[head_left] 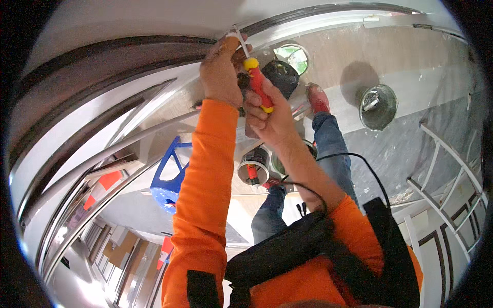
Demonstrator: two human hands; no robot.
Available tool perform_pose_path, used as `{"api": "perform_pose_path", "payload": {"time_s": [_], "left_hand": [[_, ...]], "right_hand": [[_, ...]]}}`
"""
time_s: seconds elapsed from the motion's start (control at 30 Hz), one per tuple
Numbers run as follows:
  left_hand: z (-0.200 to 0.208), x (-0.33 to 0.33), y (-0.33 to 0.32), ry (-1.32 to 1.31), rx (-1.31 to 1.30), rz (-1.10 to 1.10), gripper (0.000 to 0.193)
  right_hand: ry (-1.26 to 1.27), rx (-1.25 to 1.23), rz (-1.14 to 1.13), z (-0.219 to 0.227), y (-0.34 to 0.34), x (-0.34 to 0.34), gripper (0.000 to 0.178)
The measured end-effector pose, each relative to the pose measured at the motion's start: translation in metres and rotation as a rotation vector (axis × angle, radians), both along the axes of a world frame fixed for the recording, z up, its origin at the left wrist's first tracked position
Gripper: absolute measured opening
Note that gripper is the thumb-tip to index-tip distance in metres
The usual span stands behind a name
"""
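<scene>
In my right hand (269,113) is a screwdriver (259,88) with a red handle and yellow ends. My fingers are wrapped round the handle, and its pale metal shaft points up and away from me. My left hand (221,72) is closed beside the shaft, close to the light wall surface (169,23) and its dark trim strip (192,40). White material shows at the fingertips there. Whatever the left fingers hold, if anything, is hidden.
Below stand a black bucket (281,76), a bucket with a red-and-black tool (253,160), and a grey bucket (393,110) further right. A blue plastic frame (159,179) is at left. A white metal ladder (436,149) stands at right. A black cable (367,161) hangs near my right arm.
</scene>
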State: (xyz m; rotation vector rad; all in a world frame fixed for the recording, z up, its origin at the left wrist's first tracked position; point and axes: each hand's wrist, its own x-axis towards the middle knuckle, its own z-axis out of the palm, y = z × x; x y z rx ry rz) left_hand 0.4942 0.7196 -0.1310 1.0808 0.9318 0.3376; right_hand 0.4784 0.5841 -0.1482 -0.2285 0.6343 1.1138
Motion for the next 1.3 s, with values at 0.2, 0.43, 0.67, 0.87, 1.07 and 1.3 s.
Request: {"api": "perform_pose_path", "payload": {"time_s": [0.2, 0.43, 0.67, 0.87, 1.07, 1.3], "left_hand": [[-0.013, 0.002, -0.026, 0.092, 0.615, -0.2, 0.039], [0.016, 0.027, -0.039, 0.273, 1.137, -0.305, 0.025], [0.009, 0.014, -0.012, -0.2, 0.066, -0.175, 0.044], [0.017, 0.027, -0.014, -0.109, -0.28, -0.121, 0.049], [0.008, 0.042, -0.043, 0.065, -0.21, -0.022, 0.046], [-0.007, 0.056, -0.06, 0.446, -0.126, -0.317, 0.053]], "right_hand": [[-0.136, -0.359, -0.054, -0.038, -0.076, 0.014, 0.028], [-0.252, -0.513, -0.096, -0.041, -0.14, 0.027, 0.028], [-0.236, -0.598, -0.143, -0.028, -0.184, 0.028, 0.03], [-0.346, -0.95, -0.159, 0.012, -0.241, 0.024, 0.021], [-0.405, -1.062, -0.065, -0.001, -0.302, 0.053, 0.028], [-0.489, -0.869, -0.09, 0.045, -0.309, 0.176, 0.033]]}}
